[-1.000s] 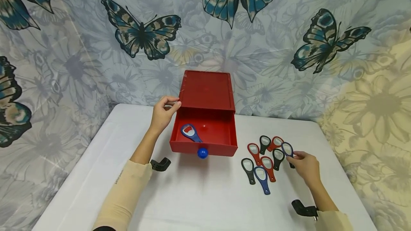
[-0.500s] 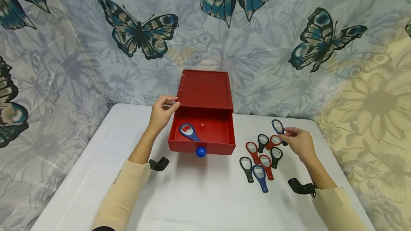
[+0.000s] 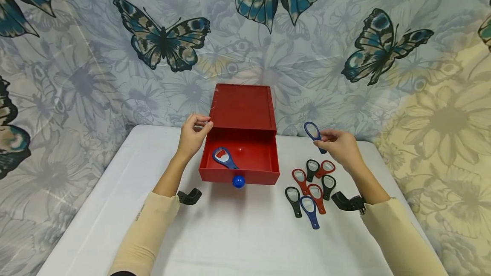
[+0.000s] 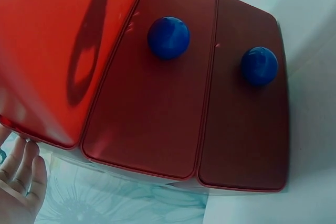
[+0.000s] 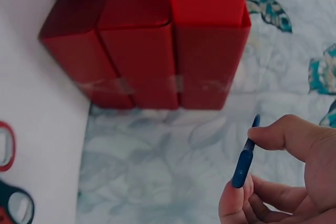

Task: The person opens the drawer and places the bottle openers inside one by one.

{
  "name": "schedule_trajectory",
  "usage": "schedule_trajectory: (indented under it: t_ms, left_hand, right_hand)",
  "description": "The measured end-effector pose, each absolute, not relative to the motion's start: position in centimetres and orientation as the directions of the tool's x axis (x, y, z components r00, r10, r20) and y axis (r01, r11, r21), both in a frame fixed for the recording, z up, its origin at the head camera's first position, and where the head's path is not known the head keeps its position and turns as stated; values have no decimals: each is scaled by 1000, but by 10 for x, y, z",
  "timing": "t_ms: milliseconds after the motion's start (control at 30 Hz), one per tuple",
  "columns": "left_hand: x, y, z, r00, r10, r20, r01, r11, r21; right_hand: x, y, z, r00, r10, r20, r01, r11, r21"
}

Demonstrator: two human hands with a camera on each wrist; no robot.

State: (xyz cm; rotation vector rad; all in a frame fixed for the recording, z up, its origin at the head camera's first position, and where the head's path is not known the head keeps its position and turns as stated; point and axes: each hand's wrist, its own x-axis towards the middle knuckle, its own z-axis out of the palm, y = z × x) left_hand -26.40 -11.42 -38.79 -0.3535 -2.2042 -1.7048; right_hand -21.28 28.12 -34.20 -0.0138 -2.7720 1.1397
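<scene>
A red drawer chest (image 3: 242,106) stands at the back of the table with its top drawer (image 3: 253,156) pulled out. Inside that drawer lies a blue magnifying glass (image 3: 225,158). My left hand (image 3: 192,136) touches the chest's left side near the top; in the left wrist view its fingers (image 4: 21,169) lie fairly straight against the wall. Right of the chest, my right hand (image 3: 341,146) pinches another blue magnifying glass (image 3: 313,132) by the handle, above the table, lens end up. The right wrist view shows this glass (image 5: 244,163) edge-on between thumb and fingers.
Several black, red and blue magnifying glasses (image 3: 316,195) lie grouped on the white table (image 3: 230,242), right of the chest. Two lower drawers (image 4: 149,82) with blue knobs are closed. A butterfly-printed cloth (image 3: 299,63) hangs close behind.
My right hand has lifted the blue magnifying glass from the group's right edge and carried it up and left, toward the chest. The left hand stays at the chest's side.
</scene>
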Motion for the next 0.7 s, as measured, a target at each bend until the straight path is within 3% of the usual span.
schedule_trajectory:
  t_ms: [200, 700]
  left_hand:
    - [-243, -110, -366, -908, 4, 419, 405, 265, 875]
    - [-248, -111, -372, -910, 17, 415, 407, 235, 883]
  right_hand:
    - [-219, 264, -327, -991, 27, 133, -71, 735, -675]
    - [-222, 234, -295, -988, -28, 155, -122, 760, -638]
